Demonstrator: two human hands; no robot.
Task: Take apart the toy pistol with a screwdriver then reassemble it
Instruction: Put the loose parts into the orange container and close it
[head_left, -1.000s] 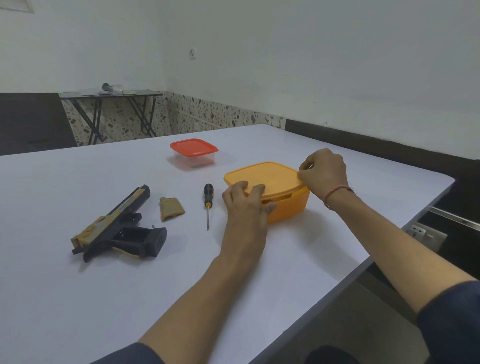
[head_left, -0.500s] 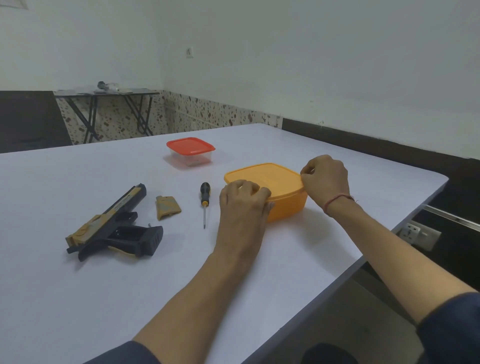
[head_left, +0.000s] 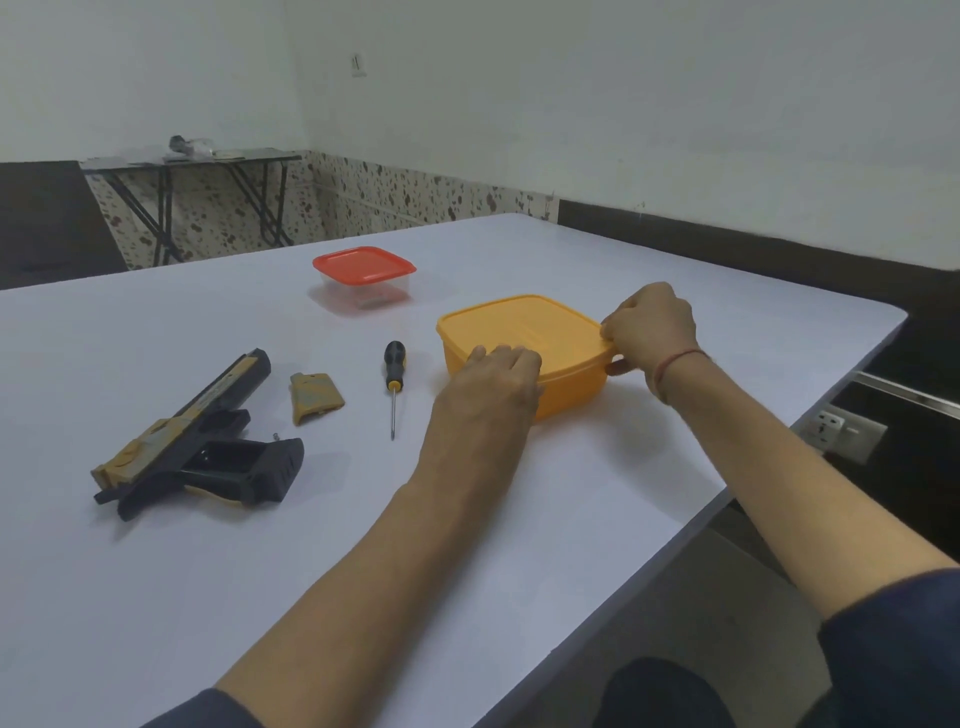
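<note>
Head view: both forearms enter from the bottom edge, dark sleeves cut off there. Left hand (head_left: 493, 384) lies on the near-left edge of the orange container (head_left: 524, 332), fingers curled over the lid rim, tips partly hidden behind the knuckles. Right hand (head_left: 649, 327) grips the lid's right corner, fingers bent on top, thumb tucked under the rim; red thread (head_left: 680, 358) on that wrist. The lid is opaque, so the contents are hidden, and the left hand covers part of the near wall.

Toy pistol (head_left: 192, 441) lies on its side, far left of the hands and apart from them, its grip side open and dark inside. A loose tan grip panel (head_left: 314, 397) lies just right of it, with a tiny screw-like speck (head_left: 276, 436) beside the grip, too small to be sure. Screwdriver (head_left: 393, 382) lies between panel and orange container, tip toward the person.

Red-lidded clear box (head_left: 363, 275) sits farther back, contents unclear. White table (head_left: 156, 571), right edge near a wall socket (head_left: 844, 431). White walls, dark lower band, speckled tile, folding table (head_left: 192, 161) in the corner carrying blurred items.
</note>
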